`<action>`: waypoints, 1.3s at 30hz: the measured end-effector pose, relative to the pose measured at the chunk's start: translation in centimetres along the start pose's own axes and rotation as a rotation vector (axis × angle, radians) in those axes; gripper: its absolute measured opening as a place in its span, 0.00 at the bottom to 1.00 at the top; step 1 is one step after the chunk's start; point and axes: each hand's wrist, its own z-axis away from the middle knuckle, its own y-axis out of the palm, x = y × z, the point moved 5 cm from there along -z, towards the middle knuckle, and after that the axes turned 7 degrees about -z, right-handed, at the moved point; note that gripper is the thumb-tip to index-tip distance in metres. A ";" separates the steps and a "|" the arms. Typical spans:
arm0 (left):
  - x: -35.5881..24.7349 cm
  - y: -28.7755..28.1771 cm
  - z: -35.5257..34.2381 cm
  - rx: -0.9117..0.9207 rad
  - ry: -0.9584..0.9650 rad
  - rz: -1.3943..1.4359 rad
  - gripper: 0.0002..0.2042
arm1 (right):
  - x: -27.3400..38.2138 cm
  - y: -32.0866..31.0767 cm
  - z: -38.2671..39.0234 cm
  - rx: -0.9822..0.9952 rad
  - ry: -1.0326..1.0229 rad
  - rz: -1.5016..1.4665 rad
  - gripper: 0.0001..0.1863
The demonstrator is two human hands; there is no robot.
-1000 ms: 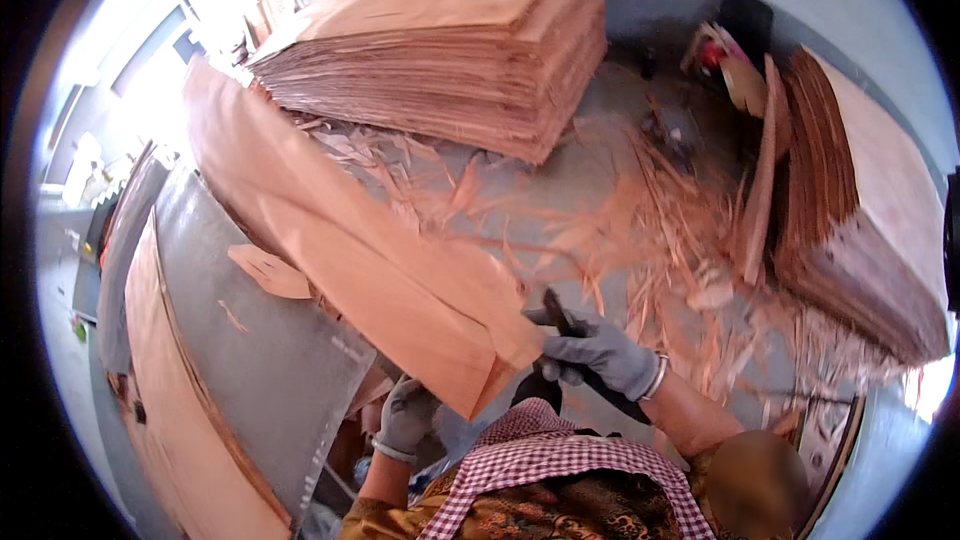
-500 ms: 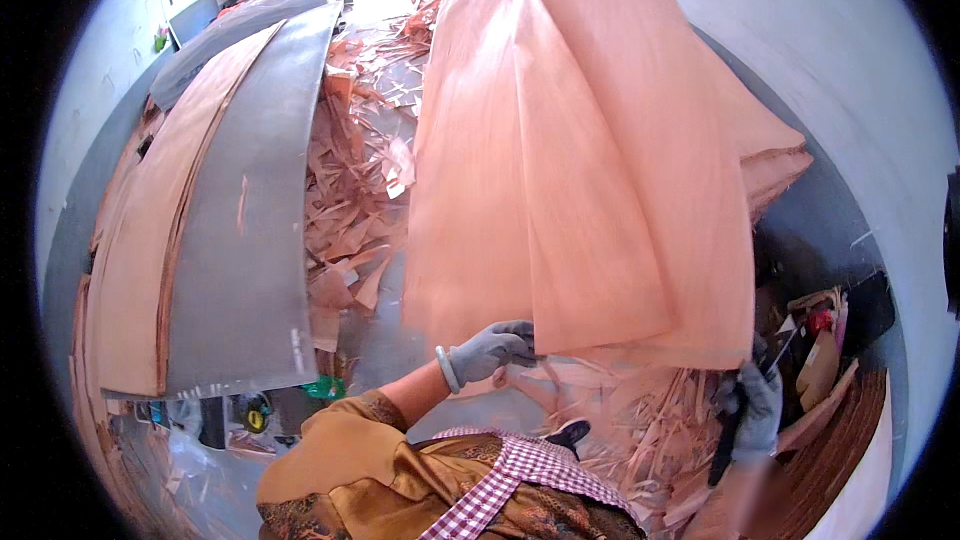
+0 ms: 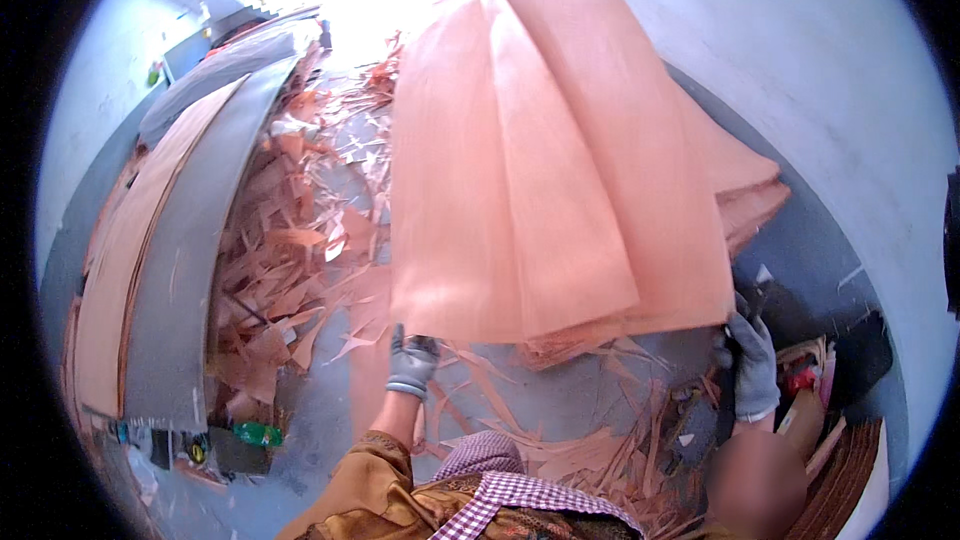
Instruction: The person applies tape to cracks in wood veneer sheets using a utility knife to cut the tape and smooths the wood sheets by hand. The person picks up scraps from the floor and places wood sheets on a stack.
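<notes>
In the head view, our grey-gloved left hand (image 3: 412,362) has shifted from mid-edge to the near-left corner of the wide, pinkish-orange wood veneer sheet (image 3: 445,200). Our grey-gloved right hand (image 3: 754,365) is at the near-right corner. Hands are well apart; we cannot tell whether either grips. The sheet partly covers the layered veneer stack (image 3: 748,202). We judge spreading largely done; overlaps remain.
</notes>
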 end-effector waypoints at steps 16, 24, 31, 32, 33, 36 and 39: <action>12.7 29.0 -10.3 0.024 0.979 -0.857 0.10 | -2.8 -14.9 -34.7 0.132 0.088 -0.004 0.17; 23.3 30.9 -16.4 -0.148 1.071 -0.939 0.09 | -4.3 -22.4 -50.5 0.200 0.109 0.081 0.20; 31.4 26.6 -21.2 -0.378 1.012 -0.838 0.04 | -7.4 -30.0 -63.1 0.296 0.158 0.149 0.18; 32.7 26.0 -22.1 -0.405 1.021 -0.819 0.04 | -7.1 -30.8 -64.4 0.323 0.153 0.195 0.17; 33.9 25.5 -22.8 -0.430 1.029 -0.800 0.04 | -6.9 -31.5 -65.7 0.348 0.146 0.240 0.17; 36.3 23.8 -22.3 -0.510 1.023 -0.823 0.09 | -8.5 -34.6 -67.6 0.364 0.112 0.403 0.13; 39.1 24.4 -21.6 -0.573 1.015 -0.858 0.08 | -8.7 -36.2 -68.0 0.347 0.080 0.404 0.10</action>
